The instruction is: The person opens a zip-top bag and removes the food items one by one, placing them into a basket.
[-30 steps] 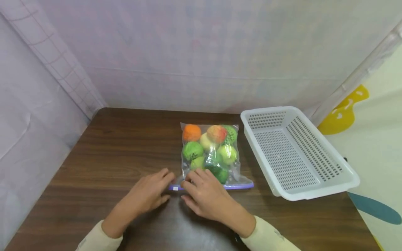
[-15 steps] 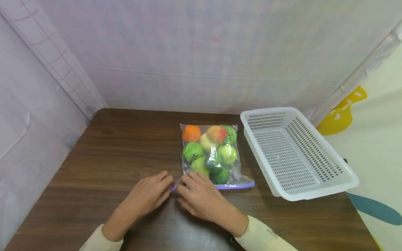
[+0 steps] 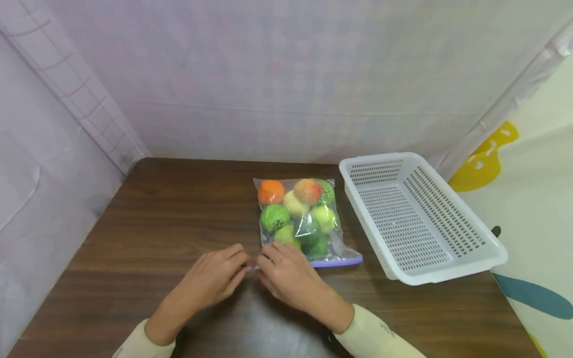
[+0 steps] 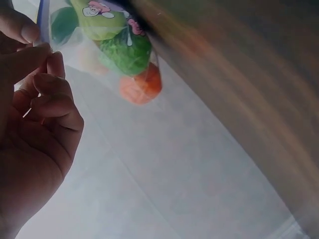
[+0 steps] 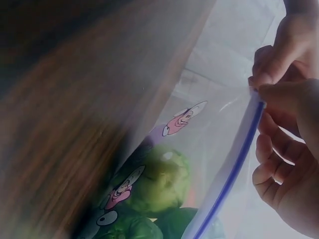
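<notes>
A clear zip bag point(image 3: 335, 243) full of fruit lies on the table, its purple zip strip point(image 3: 337, 262) toward the person. Through the plastic show an orange point(image 3: 271, 192), a red-yellow peach-like fruit point(image 3: 308, 191) and several green fruits point(image 3: 275, 218). At the strip's left end, the left hand point(image 3: 215, 276) pinches the corner between thumb and fingers. Close beside it, the right hand point(image 3: 291, 278) pinches the same strip, covering the bag's lower left part. In the right wrist view, both thumbs meet at the end of the strip point(image 5: 229, 181). Cartoon figures point(image 5: 182, 119) are printed on the bag.
A white plastic basket point(image 3: 481, 238) with slotted walls stands at the right of the brown wooden table point(image 3: 179, 209), with nothing inside. Pale cloth point(image 3: 286, 74) hangs behind the table. A light curtain with yellow and teal shapes point(image 3: 537, 298) borders the right side.
The left thumb, earlier apart from its fingers, has come in to the strip's end. The right hand has slid slightly left and then stayed close. The strip's white tab is now hidden.
</notes>
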